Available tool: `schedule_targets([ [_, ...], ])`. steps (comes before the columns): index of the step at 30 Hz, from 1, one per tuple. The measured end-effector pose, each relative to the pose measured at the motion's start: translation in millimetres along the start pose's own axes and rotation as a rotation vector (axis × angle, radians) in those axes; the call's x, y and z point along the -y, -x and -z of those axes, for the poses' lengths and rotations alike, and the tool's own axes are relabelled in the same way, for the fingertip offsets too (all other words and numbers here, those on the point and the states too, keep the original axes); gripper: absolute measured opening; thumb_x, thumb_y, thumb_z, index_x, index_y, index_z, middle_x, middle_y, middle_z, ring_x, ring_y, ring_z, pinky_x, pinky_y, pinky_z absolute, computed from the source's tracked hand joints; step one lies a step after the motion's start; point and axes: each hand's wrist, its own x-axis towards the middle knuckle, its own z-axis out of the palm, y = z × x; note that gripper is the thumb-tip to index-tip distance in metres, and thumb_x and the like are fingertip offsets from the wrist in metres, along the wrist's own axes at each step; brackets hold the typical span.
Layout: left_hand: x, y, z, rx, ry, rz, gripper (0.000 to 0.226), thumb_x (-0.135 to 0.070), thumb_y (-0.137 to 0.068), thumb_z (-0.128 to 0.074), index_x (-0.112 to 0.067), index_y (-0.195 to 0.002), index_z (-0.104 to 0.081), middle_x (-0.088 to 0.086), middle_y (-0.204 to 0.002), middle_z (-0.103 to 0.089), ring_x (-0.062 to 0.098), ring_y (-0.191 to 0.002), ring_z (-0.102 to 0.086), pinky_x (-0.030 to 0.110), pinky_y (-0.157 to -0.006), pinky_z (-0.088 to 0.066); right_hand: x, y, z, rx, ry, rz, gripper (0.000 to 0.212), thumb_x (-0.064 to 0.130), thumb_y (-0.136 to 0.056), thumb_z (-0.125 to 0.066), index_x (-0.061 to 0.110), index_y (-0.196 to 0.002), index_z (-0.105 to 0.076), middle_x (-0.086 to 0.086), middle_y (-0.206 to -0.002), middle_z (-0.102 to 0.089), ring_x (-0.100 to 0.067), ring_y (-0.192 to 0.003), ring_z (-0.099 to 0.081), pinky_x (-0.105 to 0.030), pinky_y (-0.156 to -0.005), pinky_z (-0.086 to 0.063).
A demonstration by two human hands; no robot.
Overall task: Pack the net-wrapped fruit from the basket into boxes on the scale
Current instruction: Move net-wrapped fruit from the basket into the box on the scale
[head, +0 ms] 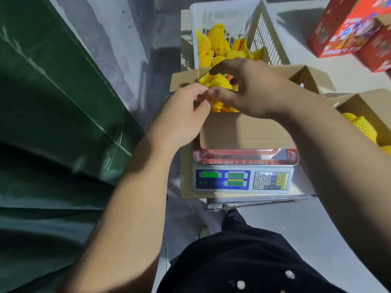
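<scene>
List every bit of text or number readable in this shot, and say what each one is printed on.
"FRESH F": white capitals on the red cartons, cut off by the next carton.
"7 8 9 / 4 5 6 / 1 2 3 / 0": keypad of the scale.
Scale's three green displays: lit, digits too blurred to read.
Yellow keys and small print on the scale: too small to read.
Red strip of the cardboard box on the scale: white lettering, blurred and cut off.

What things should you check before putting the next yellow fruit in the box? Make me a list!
1. Cardboard box sits on the scale: ok.
2. Box flaps open: ok.
3. White basket has net-wrapped fruit left: ok.
4. Left hand and right hand free to reach: not ok, both are at the fruit in the box.
5. Scale reading: cannot tell, digits blurred.
6. Room left in the box: cannot tell, hands cover it.
</scene>
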Motion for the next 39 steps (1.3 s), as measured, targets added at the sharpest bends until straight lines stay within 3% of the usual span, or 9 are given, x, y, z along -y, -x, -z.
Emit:
schedule_targets([
  [7,-21.2,-82.0,-13.3,-0.043,-0.029,-0.059,0.024,-0.028,-0.106,-0.054,-0.034,-0.125,-0.069,-0.017,-0.12,-0.07,0.003,-0.106,-0.066,0.033,-0.092,-0.057,-55.7,-48.0,28.5,0.02,-0.08,0.015,0.051,0.045,-0.099,-0.064,0.019,-0.144,-0.058,-0.003,-0.141,-0.063,-0.024,-0.119,-0.065,-0.044,-0.101,-0.052],
  [15,2.3,-224.3,-31.8,-0.084,-0.162,0.037,0.028,-0.017,-0.102,-0.057,-0.024,-0.124,-0.074,-0.008,-0.117,-0.074,0.011,-0.106,-0.068,0.027,-0.089,-0.054,-228.8,-150.7,27.8,0.119,0.131,-0.19,0.046,0.037,-0.097,-0.067,0.016,-0.138,-0.062,-0.015,-0.13,-0.069,-0.036,-0.111,-0.066,-0.042,-0.094,-0.053],
  [19,20.1,-312.2,-76.9,0.176,-0.239,0.09,0.018,-0.018,-0.103,-0.054,-0.025,-0.107,-0.069,-0.003,-0.099,-0.061,0.016,-0.09,-0.055,0.008,-0.075,-0.04,-289.0,-226.6,-15.1,0.416,0.349,-0.092,0.06,0.049,-0.097,-0.062,0.025,-0.15,-0.048,-0.017,-0.143,-0.057,-0.038,-0.129,-0.055,-0.048,-0.105,-0.049],
  [22,53.6,-362.7,-113.0,0.452,-0.372,0.265,0.011,-0.021,-0.104,-0.049,-0.018,-0.093,-0.047,0.01,-0.095,-0.038,0.018,-0.086,-0.036,0.029,-0.077,-0.03,-324.7,-275.9,-52.6,0.519,0.566,-0.074,0.069,0.051,-0.096,-0.062,0.032,-0.156,-0.033,-0.013,-0.158,-0.041,-0.038,-0.146,-0.038,-0.054,-0.115,-0.038],
  [25,89.7,-398.9,-139.6,0.546,-0.544,0.407,0.04,-0.029,-0.106,-0.053,-0.009,-0.14,-0.051,0.019,-0.139,-0.051,0.031,-0.114,-0.055,0.041,-0.095,-0.046,-348.0,-304.2,-79.9,0.586,0.588,-0.202,0.081,0.039,-0.096,-0.065,0.02,-0.161,-0.02,-0.019,-0.168,-0.019,-0.042,-0.155,-0.019,-0.062,-0.119,-0.029],
  [28,105.1,-433.5,-160.5,0.406,-0.584,0.421,0.068,-0.033,-0.102,-0.059,-0.018,-0.161,-0.028,0.016,-0.162,-0.032,0.043,-0.142,-0.043,0.053,-0.11,-0.044,-361.6,-309.8,-96.6,0.609,0.46,-0.33,0.094,0.038,-0.093,-0.072,0.019,-0.162,-0.012,-0.018,-0.169,-0.009,-0.042,-0.156,-0.012,-0.06,-0.122,-0.024],
  [31,114.8,-455.4,-187.5,0.33,-0.492,0.52,0.087,-0.04,-0.101,-0.063,-0.029,-0.167,-0.009,0.014,-0.17,-0.021,0.046,-0.15,-0.032,0.055,-0.119,-0.035,-372.3,-303.7,-110.7,0.481,0.288,-0.358,0.062,0.023,-0.103,-0.057,0.012,-0.158,-0.03,-0.016,-0.164,-0.027,-0.034,-0.152,-0.028,-0.044,-0.119,-0.028],
  [34,127.7,-457.0,-219.6,0.194,-0.308,0.69,0.096,-0.057,-0.093,-0.069,-0.03,-0.163,-0.008,0.017,-0.161,-0.026,0.045,-0.141,-0.041,0.048,-0.102,-0.04,-370.0,-309.6,-114.4,0.462,0.298,-0.362,0.054,0.018,-0.105,-0.048,0.011,-0.155,-0.03,-0.014,-0.16,-0.025,-0.027,-0.15,-0.027,-0.032,-0.115,-0.029],
  [39,130.9,-456.0,-238.6,-0.026,-0.157,0.663,0.096,-0.063,-0.085,-0.075,-0.016,-0.15,-0.023,0.013,-0.144,-0.046,0.039,-0.127,-0.054,0.042,-0.087,-0.043,-367.9,-319.2,-115.2,0.53,0.316,-0.374,0.076,0.025,-0.1,-0.056,0.019,-0.163,-0.014,-0.013,-0.171,-0.006,-0.035,-0.159,-0.001,-0.049,-0.126,-0.006],
])
